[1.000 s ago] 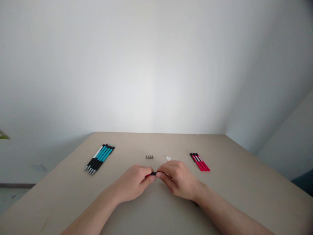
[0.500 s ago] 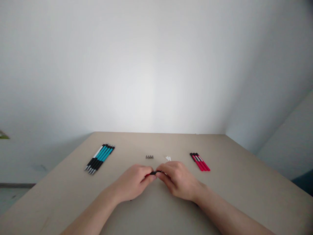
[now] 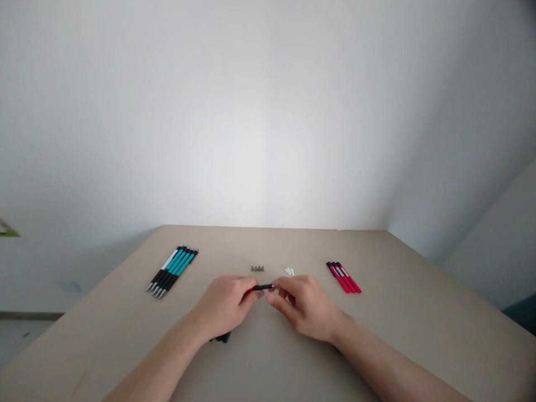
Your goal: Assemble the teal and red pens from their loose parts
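Note:
My left hand (image 3: 226, 304) and my right hand (image 3: 304, 304) meet over the middle of the beige table (image 3: 402, 340). Between their fingertips they pinch a red and black pen (image 3: 262, 288), held level just above the tabletop. Both hands have their fingers curled round it. A dark piece (image 3: 221, 338) pokes out from under my left wrist; what it is stays unclear. Beyond the hands lie a few small grey pen tips (image 3: 257, 268) and small white parts (image 3: 289, 271).
A row of several teal, white and black pens (image 3: 172, 271) lies at the left of the table. Three red and black pens (image 3: 343, 277) lie at the right. A white wall stands behind the table's far edge.
Both hands lifted slightly and drew a little apart, so more of the black pen section shows between them. The dark piece under my left wrist has come into sight.

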### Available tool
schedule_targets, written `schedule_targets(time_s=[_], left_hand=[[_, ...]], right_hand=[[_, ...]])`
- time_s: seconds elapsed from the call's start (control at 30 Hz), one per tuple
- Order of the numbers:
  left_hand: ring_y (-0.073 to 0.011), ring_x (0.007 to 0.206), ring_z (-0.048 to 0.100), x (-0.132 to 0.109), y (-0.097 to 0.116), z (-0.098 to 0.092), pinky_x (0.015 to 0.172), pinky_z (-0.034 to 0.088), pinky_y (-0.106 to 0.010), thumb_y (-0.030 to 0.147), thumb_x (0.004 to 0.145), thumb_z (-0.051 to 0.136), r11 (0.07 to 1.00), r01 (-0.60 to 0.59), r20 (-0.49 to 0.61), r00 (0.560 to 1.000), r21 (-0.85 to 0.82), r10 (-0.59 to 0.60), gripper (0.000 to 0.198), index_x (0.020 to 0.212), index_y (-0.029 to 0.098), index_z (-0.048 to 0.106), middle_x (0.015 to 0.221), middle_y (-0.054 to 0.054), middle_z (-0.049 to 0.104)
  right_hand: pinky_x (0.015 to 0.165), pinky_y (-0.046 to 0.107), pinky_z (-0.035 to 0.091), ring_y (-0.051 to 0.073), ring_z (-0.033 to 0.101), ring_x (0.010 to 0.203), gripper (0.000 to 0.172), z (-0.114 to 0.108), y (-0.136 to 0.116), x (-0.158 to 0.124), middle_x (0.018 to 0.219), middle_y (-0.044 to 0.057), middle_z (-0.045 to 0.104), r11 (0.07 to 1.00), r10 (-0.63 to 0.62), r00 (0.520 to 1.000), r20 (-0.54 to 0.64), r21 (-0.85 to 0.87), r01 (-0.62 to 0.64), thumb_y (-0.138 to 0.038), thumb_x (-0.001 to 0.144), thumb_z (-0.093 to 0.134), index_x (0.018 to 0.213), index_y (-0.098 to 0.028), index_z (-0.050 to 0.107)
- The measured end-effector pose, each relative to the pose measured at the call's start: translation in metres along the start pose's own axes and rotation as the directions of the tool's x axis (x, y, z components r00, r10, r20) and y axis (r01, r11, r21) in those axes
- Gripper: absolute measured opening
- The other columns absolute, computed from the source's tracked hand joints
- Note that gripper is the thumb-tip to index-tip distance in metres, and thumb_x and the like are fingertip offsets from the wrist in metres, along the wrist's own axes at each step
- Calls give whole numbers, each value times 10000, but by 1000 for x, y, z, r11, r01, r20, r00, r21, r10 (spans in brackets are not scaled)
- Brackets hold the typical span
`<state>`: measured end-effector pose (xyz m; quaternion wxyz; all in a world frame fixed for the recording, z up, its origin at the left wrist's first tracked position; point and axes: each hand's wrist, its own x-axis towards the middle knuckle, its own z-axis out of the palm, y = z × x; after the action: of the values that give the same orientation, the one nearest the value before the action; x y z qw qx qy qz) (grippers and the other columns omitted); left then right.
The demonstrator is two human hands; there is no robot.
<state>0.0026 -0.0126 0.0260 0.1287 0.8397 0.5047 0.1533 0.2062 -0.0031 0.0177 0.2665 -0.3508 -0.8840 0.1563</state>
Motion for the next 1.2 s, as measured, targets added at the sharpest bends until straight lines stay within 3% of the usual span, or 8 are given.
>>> schedule_targets(time_s=[0.23, 0.57, 0.83, 1.03, 1.2], left_hand=[[-130, 483, 466, 1, -8, -4, 500, 237, -243, 401, 911, 417, 982, 156, -111, 983, 104, -144, 350, 696, 198, 605, 545, -2, 570], [-133, 472, 515, -2, 1, -11, 501, 274, -229, 304, 841, 473, 985, 170, 56, 984, 5, -170, 371, 506, 176, 563, 508, -41, 609], [-154, 500, 524, -1, -8, -6, 511, 253, -245, 342, 851, 470, 986, 126, -8, 992, 113, -126, 355, 557, 188, 594, 506, -33, 591], [-127, 461, 501, -2, -5, -8, 501, 277, -234, 298, 852, 455, 991, 131, 21, 991, -29, -131, 356, 531, 179, 551, 504, -25, 596], [-119, 461, 488, -2, -9, -9, 493, 274, -227, 304, 863, 456, 986, 133, -74, 987, -101, -141, 293, 613, 179, 543, 499, -6, 581]], right_hand=[[551, 225, 345, 113, 541, 541, 240, 1, 5, -4, 623, 11, 641, 1000, -9, 1000, -18, -8, 8, -293, 935, 477, 840, -171, 660], [524, 248, 279, 98, 430, 487, 384, 3, 3, -3, 527, -2, 523, 994, -95, 994, -53, -65, 91, -294, 964, 411, 644, -158, 573], [529, 249, 261, 94, 372, 491, 368, 2, 5, -4, 526, -23, 451, 996, -86, 995, -58, -41, 84, -270, 952, 411, 612, -168, 508], [527, 253, 228, 91, 323, 485, 395, 4, 4, -4, 506, -41, 362, 998, -55, 995, -80, -40, 52, -272, 943, 415, 559, -183, 386], [526, 254, 242, 94, 340, 481, 392, 3, 4, -3, 500, -38, 387, 998, -54, 996, -72, -49, 51, -265, 939, 423, 557, -181, 419]])
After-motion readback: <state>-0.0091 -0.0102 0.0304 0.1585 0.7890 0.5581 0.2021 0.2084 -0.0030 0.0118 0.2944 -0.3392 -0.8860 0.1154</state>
